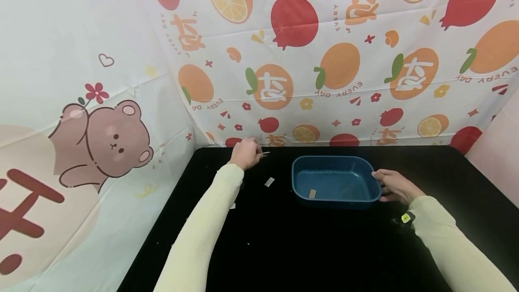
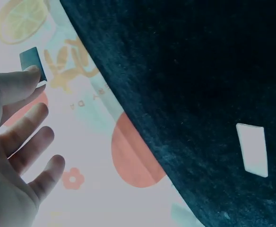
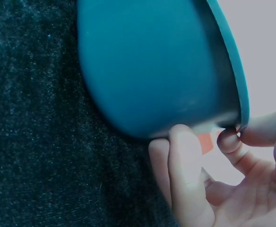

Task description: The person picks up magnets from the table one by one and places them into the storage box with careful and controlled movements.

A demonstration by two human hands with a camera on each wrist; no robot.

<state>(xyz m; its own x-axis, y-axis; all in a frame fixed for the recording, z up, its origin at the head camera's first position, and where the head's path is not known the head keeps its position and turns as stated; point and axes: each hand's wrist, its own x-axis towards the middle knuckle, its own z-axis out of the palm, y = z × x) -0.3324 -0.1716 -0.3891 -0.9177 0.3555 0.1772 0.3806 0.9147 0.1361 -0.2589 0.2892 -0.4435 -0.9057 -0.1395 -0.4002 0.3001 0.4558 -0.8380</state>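
Observation:
Between thumb and index finger, my left hand [image 1: 245, 153] pinches a small thin rectangular tile [image 2: 31, 60] near the far edge of the black table; its other fingers are spread loosely. My right hand [image 1: 396, 186] holds the right end of a blue plastic basin [image 1: 348, 181], thumb and index finger pinching the rim and other fingertips against the outer wall in the right wrist view. Inside the basin, near its front left corner, lies one tan tile [image 1: 312, 193]. A pale tile [image 1: 269, 182] lies flat on the cloth between left hand and basin.
Another white piece [image 1: 233, 206] shows partly behind the left sleeve [image 1: 207, 229]. A small yellow-green object [image 1: 406, 217] is at the right cuff. The black cloth-covered table [image 1: 308, 247] ends at fruit-printed sheets [image 1: 336, 116] hanging behind it, with a bear-printed sheet [image 1: 117, 143] at the left.

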